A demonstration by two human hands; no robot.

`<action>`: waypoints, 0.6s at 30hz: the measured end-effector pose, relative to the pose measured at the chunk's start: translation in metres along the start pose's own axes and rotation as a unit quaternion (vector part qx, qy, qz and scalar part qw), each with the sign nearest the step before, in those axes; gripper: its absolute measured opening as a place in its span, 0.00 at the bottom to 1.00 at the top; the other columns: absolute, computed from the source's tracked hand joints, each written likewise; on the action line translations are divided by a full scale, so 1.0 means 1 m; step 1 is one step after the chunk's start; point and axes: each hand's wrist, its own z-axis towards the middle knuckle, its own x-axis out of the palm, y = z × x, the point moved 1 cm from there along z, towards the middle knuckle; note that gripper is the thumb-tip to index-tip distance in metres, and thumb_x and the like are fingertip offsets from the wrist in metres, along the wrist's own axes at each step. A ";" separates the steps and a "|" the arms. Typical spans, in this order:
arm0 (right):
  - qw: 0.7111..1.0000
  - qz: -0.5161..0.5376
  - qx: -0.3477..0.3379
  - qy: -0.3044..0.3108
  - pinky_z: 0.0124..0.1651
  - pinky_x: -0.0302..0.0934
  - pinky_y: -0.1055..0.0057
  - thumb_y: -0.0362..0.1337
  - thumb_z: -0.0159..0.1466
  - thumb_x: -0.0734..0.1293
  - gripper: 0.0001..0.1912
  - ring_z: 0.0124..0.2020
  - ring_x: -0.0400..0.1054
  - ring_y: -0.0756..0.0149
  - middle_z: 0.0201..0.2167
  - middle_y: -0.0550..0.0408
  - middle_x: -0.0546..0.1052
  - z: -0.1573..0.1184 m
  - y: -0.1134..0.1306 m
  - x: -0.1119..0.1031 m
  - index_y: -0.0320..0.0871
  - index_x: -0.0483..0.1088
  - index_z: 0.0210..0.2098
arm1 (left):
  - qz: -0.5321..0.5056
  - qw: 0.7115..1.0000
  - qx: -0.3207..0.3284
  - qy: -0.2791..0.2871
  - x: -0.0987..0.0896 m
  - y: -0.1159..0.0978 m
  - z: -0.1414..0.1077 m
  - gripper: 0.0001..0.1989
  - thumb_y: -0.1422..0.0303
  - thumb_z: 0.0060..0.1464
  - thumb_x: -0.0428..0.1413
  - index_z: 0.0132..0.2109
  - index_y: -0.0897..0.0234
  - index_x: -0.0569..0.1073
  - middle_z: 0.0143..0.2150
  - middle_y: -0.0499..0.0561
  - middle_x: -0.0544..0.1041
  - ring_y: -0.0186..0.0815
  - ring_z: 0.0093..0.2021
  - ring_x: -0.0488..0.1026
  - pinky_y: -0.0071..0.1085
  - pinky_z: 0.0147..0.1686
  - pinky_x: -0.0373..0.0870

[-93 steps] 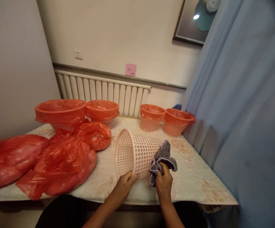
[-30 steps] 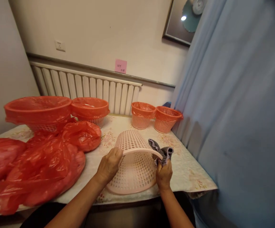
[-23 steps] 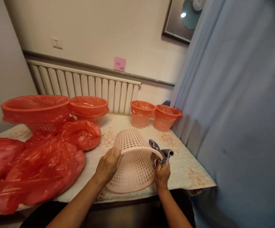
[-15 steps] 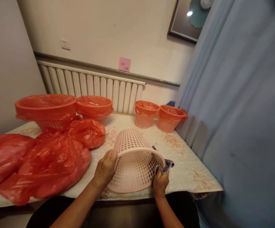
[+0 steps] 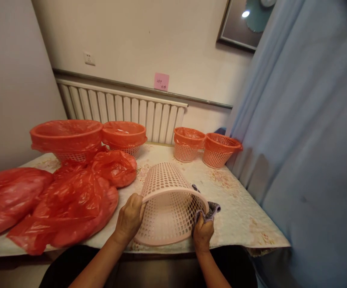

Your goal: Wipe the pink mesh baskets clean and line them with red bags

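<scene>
A pale pink perforated basket (image 5: 165,176) lies on its side on the table, its open mouth facing me. My left hand (image 5: 130,218) grips the left side of the rim, fingers closed round it. On the right side of the mouth, my right hand (image 5: 203,232) is closed on a dark grey cloth (image 5: 213,209) with a purple edge, pressed against the rim. Part of the cloth lies behind the basket wall, and the fingertips of my right hand are hidden.
Red plastic bags (image 5: 74,204) spread over the table's left side. Behind them stand two red-lined baskets (image 5: 68,136); two smaller lined ones (image 5: 188,146) stand at the back right. A blue curtain (image 5: 311,140) hangs along the right edge. A radiator (image 5: 125,105) lines the wall.
The view has shifted slightly, moving the background rightward. My left hand has moved slightly left along with the basket's rim; my right hand keeps its hold on the cloth.
</scene>
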 end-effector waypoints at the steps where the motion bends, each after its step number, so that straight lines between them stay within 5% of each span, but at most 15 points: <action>1: 1.000 -0.003 0.004 -0.002 0.38 0.60 0.61 0.56 0.62 0.55 0.30 0.40 0.71 0.45 0.36 0.34 0.76 -0.001 -0.001 0.000 0.33 0.71 0.40 | -0.001 1.000 0.001 0.000 0.000 0.000 0.000 0.09 0.73 0.61 0.43 0.32 0.59 0.57 0.27 0.46 0.62 0.36 0.28 0.65 0.30 0.28 0.64; 18: 0.999 0.029 0.025 0.002 0.35 0.60 0.64 0.58 0.61 0.56 0.29 0.35 0.71 0.50 0.29 0.38 0.76 -0.006 -0.004 0.001 0.37 0.71 0.32 | -0.005 1.000 0.004 -0.008 0.003 0.000 0.000 0.08 0.71 0.62 0.43 0.33 0.59 0.59 0.27 0.45 0.61 0.35 0.27 0.65 0.30 0.27 0.64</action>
